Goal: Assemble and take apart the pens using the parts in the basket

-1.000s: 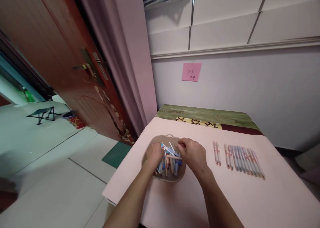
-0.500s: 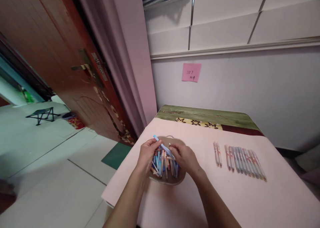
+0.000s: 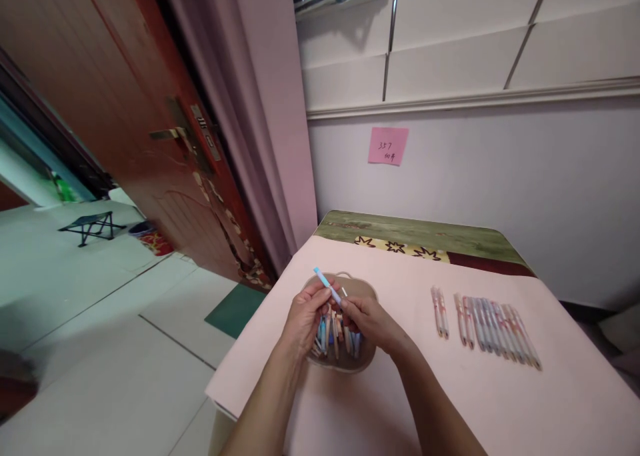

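Above a beige basket (image 3: 367, 359) of pens, both hands are closed round one slim pen (image 3: 323, 277) with a light-blue end and a pale purple body. My left hand (image 3: 307, 309) pinches it around the middle. At its lower right end the fingers of my right hand (image 3: 367, 316) are closed on it. A small white tip (image 3: 344, 291) sticks up beside my right fingers; what it belongs to is hidden. Blue, orange and brown pens (image 3: 336, 336) lie in the basket, partly covered by the hands.
On the pink table cover (image 3: 400, 403), two clear pens (image 3: 440, 313) lie right of the basket, with a row of several more (image 3: 497, 329) further right. A pink note (image 3: 388, 146) is on the wall. A red-brown door (image 3: 150, 149) stands at left.
Both hands have come closer together on the pen, and the left hand has moved further over the basket. The whole view has shifted slightly.
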The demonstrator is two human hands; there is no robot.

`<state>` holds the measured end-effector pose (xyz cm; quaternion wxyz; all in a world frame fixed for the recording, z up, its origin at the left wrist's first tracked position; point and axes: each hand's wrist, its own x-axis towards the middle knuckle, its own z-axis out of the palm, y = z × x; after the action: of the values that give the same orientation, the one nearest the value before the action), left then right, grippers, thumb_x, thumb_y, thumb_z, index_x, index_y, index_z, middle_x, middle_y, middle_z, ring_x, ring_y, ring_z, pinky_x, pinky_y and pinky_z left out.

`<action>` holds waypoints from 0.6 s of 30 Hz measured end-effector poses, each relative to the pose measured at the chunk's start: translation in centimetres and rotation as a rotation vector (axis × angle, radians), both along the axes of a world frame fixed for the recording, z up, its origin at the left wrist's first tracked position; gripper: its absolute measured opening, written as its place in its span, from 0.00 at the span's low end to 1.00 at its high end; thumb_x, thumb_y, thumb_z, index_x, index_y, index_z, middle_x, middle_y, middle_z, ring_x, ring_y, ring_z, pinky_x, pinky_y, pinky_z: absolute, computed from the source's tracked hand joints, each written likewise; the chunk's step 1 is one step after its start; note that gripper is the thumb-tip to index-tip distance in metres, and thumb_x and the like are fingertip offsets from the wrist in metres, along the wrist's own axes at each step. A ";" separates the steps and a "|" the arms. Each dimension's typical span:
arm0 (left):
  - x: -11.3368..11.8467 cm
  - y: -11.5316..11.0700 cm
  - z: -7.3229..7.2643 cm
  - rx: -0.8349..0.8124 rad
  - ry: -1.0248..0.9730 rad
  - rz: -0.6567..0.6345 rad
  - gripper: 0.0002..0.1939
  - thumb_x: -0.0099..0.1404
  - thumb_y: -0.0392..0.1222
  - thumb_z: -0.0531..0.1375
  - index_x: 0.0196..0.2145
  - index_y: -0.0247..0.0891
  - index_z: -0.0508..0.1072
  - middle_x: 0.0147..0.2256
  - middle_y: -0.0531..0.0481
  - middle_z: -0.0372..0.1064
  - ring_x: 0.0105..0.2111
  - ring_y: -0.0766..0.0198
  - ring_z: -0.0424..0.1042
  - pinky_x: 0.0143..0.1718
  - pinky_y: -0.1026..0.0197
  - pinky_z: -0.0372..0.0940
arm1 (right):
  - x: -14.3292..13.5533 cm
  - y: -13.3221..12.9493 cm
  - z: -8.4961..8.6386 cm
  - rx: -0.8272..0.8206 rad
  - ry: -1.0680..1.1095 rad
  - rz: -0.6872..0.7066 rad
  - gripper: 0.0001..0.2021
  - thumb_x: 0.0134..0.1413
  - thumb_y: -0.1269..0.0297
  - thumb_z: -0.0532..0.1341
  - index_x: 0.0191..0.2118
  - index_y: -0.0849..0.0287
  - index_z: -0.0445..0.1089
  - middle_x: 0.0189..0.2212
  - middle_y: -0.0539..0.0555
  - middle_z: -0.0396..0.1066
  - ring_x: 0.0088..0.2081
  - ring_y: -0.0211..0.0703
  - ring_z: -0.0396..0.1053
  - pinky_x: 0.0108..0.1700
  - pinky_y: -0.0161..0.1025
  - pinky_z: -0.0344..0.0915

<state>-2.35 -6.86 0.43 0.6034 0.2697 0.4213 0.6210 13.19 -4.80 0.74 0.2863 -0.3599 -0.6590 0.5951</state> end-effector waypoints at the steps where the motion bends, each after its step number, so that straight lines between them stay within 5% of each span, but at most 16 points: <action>1: 0.2 0.1 -0.1 -0.003 -0.012 0.010 0.15 0.52 0.35 0.68 0.39 0.32 0.75 0.38 0.42 0.77 0.26 0.68 0.73 0.29 0.66 0.69 | 0.1 0.0 0.1 -0.020 0.004 0.008 0.19 0.60 0.50 0.51 0.28 0.58 0.69 0.18 0.47 0.64 0.20 0.36 0.61 0.25 0.33 0.59; 5: 1.0 0.3 -0.4 -0.026 -0.037 0.084 0.14 0.50 0.35 0.69 0.36 0.31 0.76 0.34 0.44 0.77 0.21 0.74 0.67 0.24 0.70 0.65 | 0.5 0.3 0.0 0.062 -0.050 -0.014 0.19 0.60 0.52 0.52 0.29 0.58 0.73 0.20 0.48 0.68 0.22 0.37 0.64 0.27 0.33 0.60; 9: 1.7 0.4 -0.7 -0.053 -0.005 0.151 0.14 0.47 0.37 0.70 0.33 0.31 0.76 0.31 0.46 0.77 0.20 0.73 0.67 0.22 0.70 0.63 | 0.9 0.4 0.2 0.311 -0.304 -0.192 0.14 0.54 0.56 0.58 0.26 0.55 0.76 0.20 0.48 0.71 0.25 0.38 0.67 0.27 0.32 0.57; 14: 2.1 0.4 -0.3 -0.065 0.014 0.156 0.15 0.47 0.38 0.70 0.33 0.31 0.76 0.30 0.47 0.77 0.21 0.73 0.68 0.21 0.70 0.62 | 0.8 0.1 0.8 0.340 -0.440 -0.323 0.12 0.41 0.52 0.67 0.25 0.55 0.72 0.20 0.46 0.71 0.24 0.39 0.67 0.25 0.32 0.55; 18: 1.9 0.2 0.3 -0.047 -0.022 0.149 0.15 0.47 0.37 0.70 0.34 0.32 0.76 0.32 0.46 0.77 0.23 0.70 0.71 0.24 0.69 0.66 | 0.4 0.0 0.6 0.155 -0.187 -0.141 0.19 0.59 0.49 0.51 0.31 0.55 0.72 0.20 0.48 0.72 0.22 0.39 0.68 0.25 0.33 0.60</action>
<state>-0.49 -6.71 0.68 0.5660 0.2166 0.4480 0.6572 13.58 -4.78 1.34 0.2915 -0.4360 -0.7000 0.4847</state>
